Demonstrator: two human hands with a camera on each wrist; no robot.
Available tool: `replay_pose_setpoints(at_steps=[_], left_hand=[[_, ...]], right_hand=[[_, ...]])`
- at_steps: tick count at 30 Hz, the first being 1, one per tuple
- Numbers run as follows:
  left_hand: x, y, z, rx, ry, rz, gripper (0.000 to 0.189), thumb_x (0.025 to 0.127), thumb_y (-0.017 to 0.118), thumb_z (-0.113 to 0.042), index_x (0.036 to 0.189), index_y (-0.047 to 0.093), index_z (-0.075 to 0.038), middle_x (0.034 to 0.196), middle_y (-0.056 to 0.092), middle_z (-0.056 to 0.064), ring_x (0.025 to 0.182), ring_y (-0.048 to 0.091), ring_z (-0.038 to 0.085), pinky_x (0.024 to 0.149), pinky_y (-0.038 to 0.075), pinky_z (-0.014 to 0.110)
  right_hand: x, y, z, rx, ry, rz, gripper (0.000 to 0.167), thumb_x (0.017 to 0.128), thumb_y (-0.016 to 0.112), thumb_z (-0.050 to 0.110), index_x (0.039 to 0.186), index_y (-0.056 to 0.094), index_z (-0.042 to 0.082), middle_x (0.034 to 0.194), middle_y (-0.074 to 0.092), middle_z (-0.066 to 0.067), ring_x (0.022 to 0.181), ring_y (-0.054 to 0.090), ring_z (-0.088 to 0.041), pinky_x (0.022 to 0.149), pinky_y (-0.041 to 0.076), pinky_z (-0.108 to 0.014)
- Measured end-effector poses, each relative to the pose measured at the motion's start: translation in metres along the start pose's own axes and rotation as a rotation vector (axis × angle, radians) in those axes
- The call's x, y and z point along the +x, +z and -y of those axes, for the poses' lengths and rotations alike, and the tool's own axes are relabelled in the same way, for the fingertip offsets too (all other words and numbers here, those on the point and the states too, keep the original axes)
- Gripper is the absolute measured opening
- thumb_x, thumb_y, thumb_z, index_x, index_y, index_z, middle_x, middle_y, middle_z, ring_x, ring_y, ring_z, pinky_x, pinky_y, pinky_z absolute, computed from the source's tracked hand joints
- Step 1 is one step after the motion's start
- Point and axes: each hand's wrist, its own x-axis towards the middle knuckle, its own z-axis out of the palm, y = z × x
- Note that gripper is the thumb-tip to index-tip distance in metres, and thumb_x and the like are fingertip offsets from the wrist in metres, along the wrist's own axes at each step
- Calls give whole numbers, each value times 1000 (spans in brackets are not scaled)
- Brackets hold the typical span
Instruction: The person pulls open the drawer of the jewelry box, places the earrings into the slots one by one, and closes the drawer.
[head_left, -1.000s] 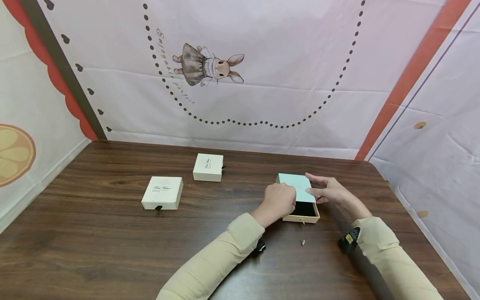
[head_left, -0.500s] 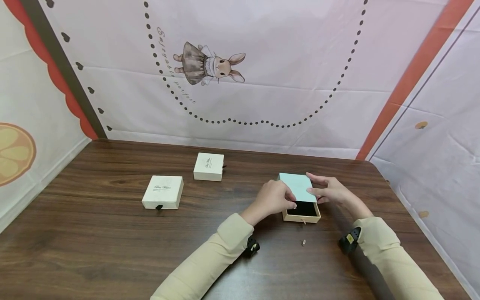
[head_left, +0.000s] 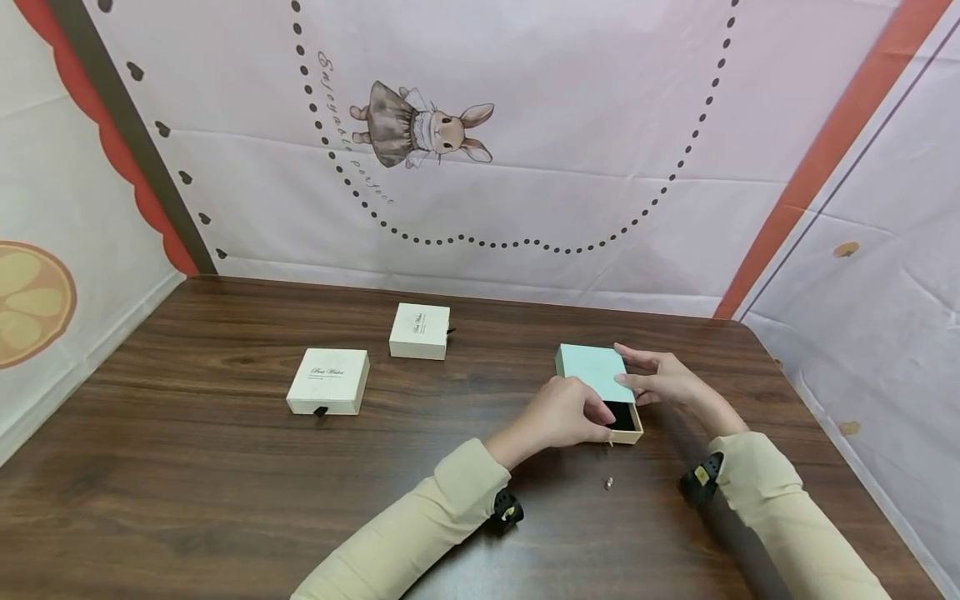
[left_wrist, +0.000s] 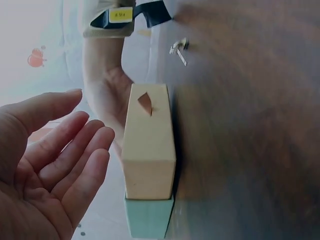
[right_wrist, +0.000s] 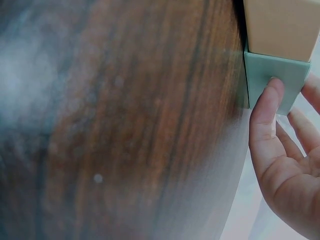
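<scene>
A small drawer box with a mint-green sleeve [head_left: 595, 372] stands at the right of the table. Its cream drawer [head_left: 626, 436], black inside and with a little ribbon tab [left_wrist: 145, 103], is pulled partly out toward me. My right hand [head_left: 660, 379] grips the sleeve from its right side; in the right wrist view the thumb [right_wrist: 266, 112] presses the green wall. Over the drawer's left front hovers my left hand [head_left: 566, 414], fingers loosely bent with nothing between them in the left wrist view. A small shiny metal piece, resembling an earring [head_left: 608, 482], lies in front of the drawer.
Two white boxes with printed lids and black tabs stand further left: one nearer box [head_left: 328, 382] and one farther box [head_left: 420, 331]. The brown wooden table [head_left: 187, 467] meets a printed cloth backdrop [head_left: 570, 192] behind and at both sides.
My left hand has gone from a curled pose beside the box to a more loosened one over the drawer's front, moving slightly right and nearer me lately. The right hand and box have stayed put.
</scene>
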Motion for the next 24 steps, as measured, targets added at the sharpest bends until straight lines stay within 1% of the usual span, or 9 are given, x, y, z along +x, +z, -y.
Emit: replay_pose_setpoints(at_steps=[5,10,17,24], left_hand=[[-2,5,-2,-23,7,32,13,73,76,-23,84,75,-16,74,69,-13,64,54,-11,60,40,9],[-2,9,-4,-12,18,89,16,72,77,-23,85,74,-14,73,69,-12,62,54,-11,59,40,8],[-2,16,-7,37,50,171,20,72,77,-22,89,73,-12,76,69,-10,64,56,-11,60,40,7],[-2,21,-13,78,52,220,23,72,78,-22,92,73,-13,77,69,-9,64,55,-10,57,40,7]], right_hand=[[0,-1,-1,-11,-4,7,72,87,62,23,144,22,7,144,19,-28,65,51,-12,66,52,-33],[0,-1,-1,-25,-17,8,71,88,61,23,144,22,7,144,20,-29,66,52,-13,66,52,-32],[0,-1,-1,-39,-17,5,71,87,62,24,144,23,8,144,20,-29,67,53,-13,67,52,-32],[0,-1,-1,-36,-5,-3,71,87,62,25,144,23,9,144,19,-29,69,53,-13,67,52,-32]])
